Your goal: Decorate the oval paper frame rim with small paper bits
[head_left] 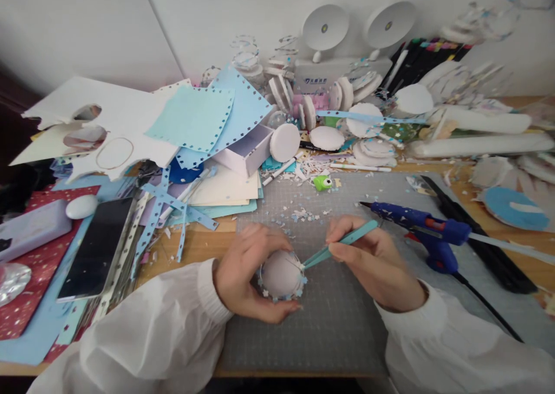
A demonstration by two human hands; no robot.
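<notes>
My left hand (pixel 254 275) curves around a small white disc (pixel 281 273), thumb at its near side and fingers along the far side. Tiny pale blue and white paper stars (pixel 284 295) line the disc's rim. In my right hand (pixel 373 261) a pair of turquoise tweezers (pixel 342 243) is pinched between thumb and fingers. The tweezers' tips meet the right edge of the disc, at a small white piece; whether they grip it is hard to tell. Loose little stars (pixel 306 214) lie scattered on the grey cutting mat (pixel 312 336) beyond my hands.
A blue hot glue gun (pixel 420 223) with its cord lies at right, beside a long black bar (pixel 489 249). A green paper punch (pixel 323 183) sits ahead. At left are a phone (pixel 97 246) and punched blue paper strips (pixel 160 209). White foam discs (pixel 327 138) crowd the back.
</notes>
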